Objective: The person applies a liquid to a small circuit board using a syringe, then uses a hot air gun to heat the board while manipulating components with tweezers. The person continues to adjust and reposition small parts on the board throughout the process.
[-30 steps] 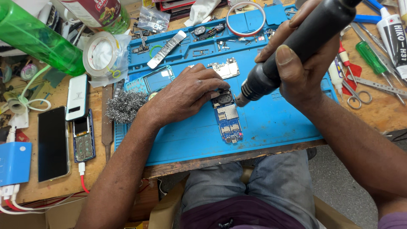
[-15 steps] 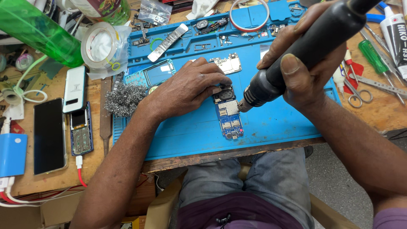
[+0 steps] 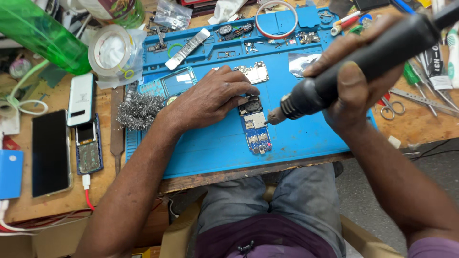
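Observation:
My left hand [image 3: 210, 98] presses down on the top end of a small blue phone circuit board [image 3: 256, 129] lying on the blue work mat [image 3: 215, 148]. My right hand [image 3: 354, 81] grips a thick black hot-air tool [image 3: 363, 62], its metal nozzle tip just right of the board's upper half. A round speaker part sits at the board's top, by my fingertips.
A steel wool ball [image 3: 138, 111] lies at the mat's left edge. Left of it are a dark smartphone [image 3: 50, 153], an opened small phone [image 3: 88, 148], a white power bank [image 3: 81, 98], a tape roll [image 3: 110, 50] and a green bottle [image 3: 38, 33]. Scissors [image 3: 392, 109] and screwdrivers lie right.
The nozzle has shifted slightly toward the board's upper part. My left hand stays on the board. The view has moved a little.

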